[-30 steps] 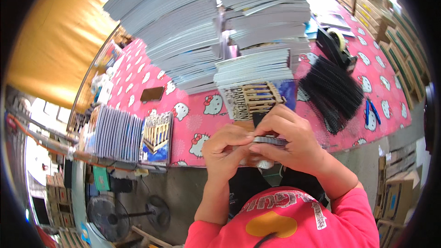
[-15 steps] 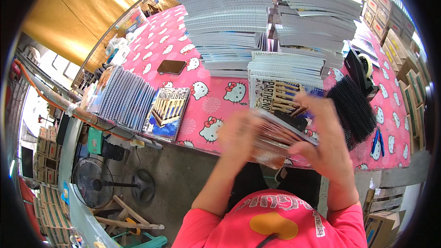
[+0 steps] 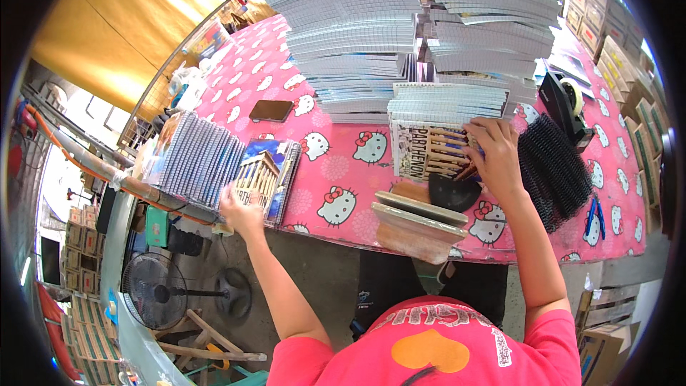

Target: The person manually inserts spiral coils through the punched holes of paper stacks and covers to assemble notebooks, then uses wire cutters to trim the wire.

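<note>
My left hand is at the left of the table, its fingers closed on the lower edge of a notebook whose cover shows a columned temple. That notebook lies on another one, beside a row of black-bound notebooks. My right hand rests on the right edge of a pile of unbound notebooks with the same cover, fingers bent over the top one; the thumb is hidden. Between me and the pile stands a wooden block with two pale ridges, with a black rounded piece behind it.
Tall stacks of cut pages fill the back of the pink tablecloth. On the right are black binding coils, a tape dispenser and blue pliers. A phone lies back left; a fan stands below.
The notebook that was between my hands over the block is now at the left with my left hand, on top of the other one. My right hand has moved back to the unbound pile.
</note>
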